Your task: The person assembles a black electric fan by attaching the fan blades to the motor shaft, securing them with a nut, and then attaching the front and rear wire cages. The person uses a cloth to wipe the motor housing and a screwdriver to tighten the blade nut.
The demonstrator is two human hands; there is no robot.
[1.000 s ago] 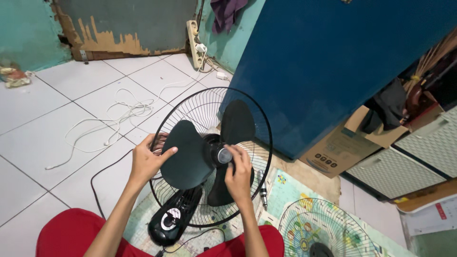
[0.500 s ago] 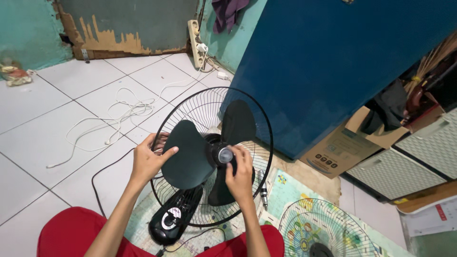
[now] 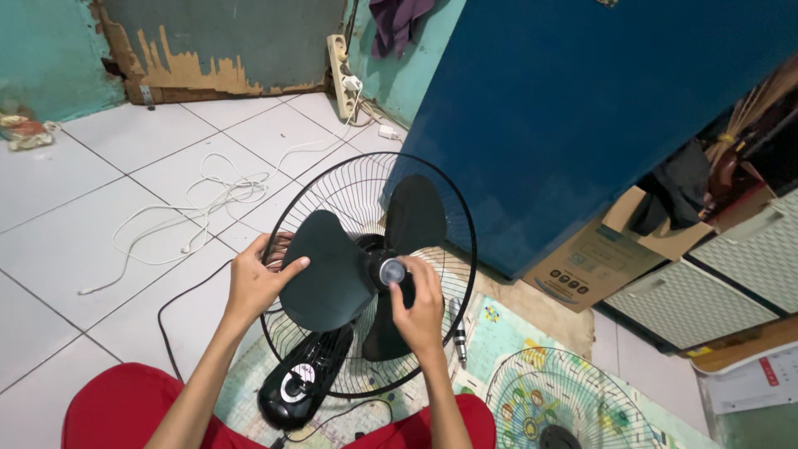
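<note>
A black fan lies in front of me with its rear wire guard (image 3: 453, 208) ringing three dark blades (image 3: 328, 270). My left hand (image 3: 253, 283) grips the edge of the left blade, thumb on its front face. My right hand (image 3: 418, 306) has its fingers closed around the round silver-tipped cap (image 3: 391, 271) at the hub. The fan's black base with a dial (image 3: 298, 384) rests between my red-clad knees.
A second wire guard (image 3: 553, 397) lies on a patterned mat at lower right, with a screwdriver (image 3: 456, 328) beside the fan. A blue cabinet (image 3: 582, 108) stands close on the right, next to cardboard boxes. White cable (image 3: 195, 204) loops over the tiled floor.
My right hand has turned slightly on the hub cap, fingers shifting around it. The left hand and blades stay almost still.
</note>
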